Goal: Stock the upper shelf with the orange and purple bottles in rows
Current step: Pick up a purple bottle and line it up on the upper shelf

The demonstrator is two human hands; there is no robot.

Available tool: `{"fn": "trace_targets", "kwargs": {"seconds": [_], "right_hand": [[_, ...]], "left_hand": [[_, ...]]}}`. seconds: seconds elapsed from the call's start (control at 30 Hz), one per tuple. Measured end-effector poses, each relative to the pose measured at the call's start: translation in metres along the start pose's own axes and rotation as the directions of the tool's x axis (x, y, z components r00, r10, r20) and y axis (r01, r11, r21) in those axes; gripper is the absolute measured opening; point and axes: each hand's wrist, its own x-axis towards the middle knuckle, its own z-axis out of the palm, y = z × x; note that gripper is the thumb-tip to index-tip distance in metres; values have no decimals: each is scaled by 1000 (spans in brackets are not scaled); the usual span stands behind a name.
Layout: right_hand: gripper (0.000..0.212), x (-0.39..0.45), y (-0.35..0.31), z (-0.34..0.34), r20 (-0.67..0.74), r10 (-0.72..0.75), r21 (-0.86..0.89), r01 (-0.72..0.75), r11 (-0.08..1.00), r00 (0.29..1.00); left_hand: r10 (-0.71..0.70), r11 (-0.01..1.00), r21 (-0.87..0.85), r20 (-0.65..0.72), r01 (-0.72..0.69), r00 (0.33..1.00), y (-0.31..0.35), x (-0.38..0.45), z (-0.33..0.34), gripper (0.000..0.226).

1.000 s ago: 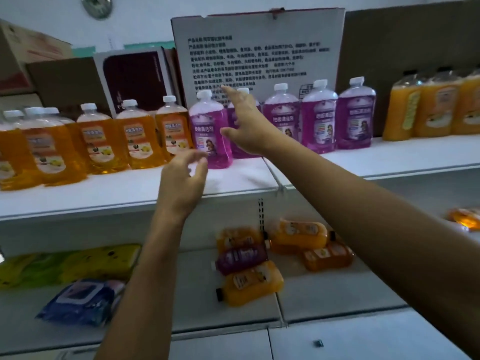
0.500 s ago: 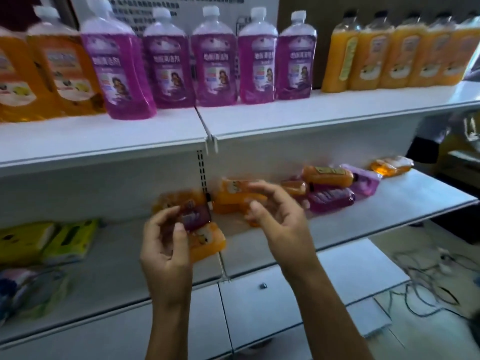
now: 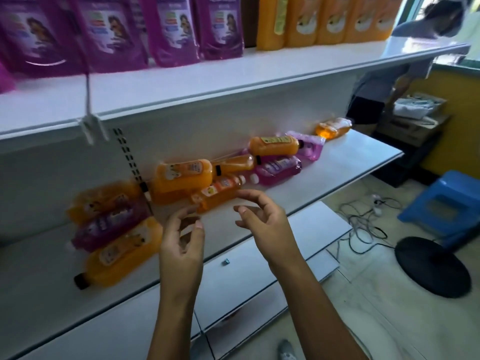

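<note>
Purple bottles (image 3: 171, 29) and orange bottles (image 3: 327, 19) stand upright in a row on the upper shelf (image 3: 233, 74). On the middle shelf (image 3: 337, 165) lie several loose bottles on their sides: an orange one (image 3: 122, 253) at the left front, a purple one (image 3: 109, 224) behind it, a big orange one (image 3: 181, 175), a small orange one (image 3: 218, 190) and a purple one (image 3: 278, 167). My left hand (image 3: 181, 242) and my right hand (image 3: 265, 216) hover just in front of the small orange bottle, fingers loosely curled, holding nothing.
A lower shelf (image 3: 259, 281) juts out below my arms. On the floor to the right are tangled cables (image 3: 363, 222), a black round fan base (image 3: 431, 266) and a blue stool (image 3: 449, 203). Another person (image 3: 389, 81) bends over boxes at the far right.
Both hands came down from the upper shelf to the middle shelf. The view swung down and to the right, and my hands now hover nearer the lying bottles.
</note>
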Motion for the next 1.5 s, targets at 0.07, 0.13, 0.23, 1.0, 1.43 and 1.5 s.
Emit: {"fn": "trace_targets", "kwargs": {"seconds": [0.07,0.13,0.23,1.0,1.43,1.5], "right_hand": [[27,6,6,-17,-34,4,-31,-5,1000,999],[28,13,12,-36,-69,20,-56,-24,998,997],[27,30,21,-65,-122,54,-79,-64,995,991],[31,271,91,-188,55,139,-484,-95,870,989],[59,267,112,-193,429,151,-773,276,571,891],[58,260,109,-200,418,142,-793,284,538,897]], "left_hand": [[-17,1000,6,68,16,998,-1,3,22,22],[-27,999,25,122,25,992,-3,7,42,21],[-60,997,63,185,49,981,-6,12,70,26],[-465,885,112,195,452,863,-58,80,253,39],[-565,812,-201,-41,548,824,-73,115,265,45],[-554,820,-205,-48,535,831,-75,111,266,39]]}}
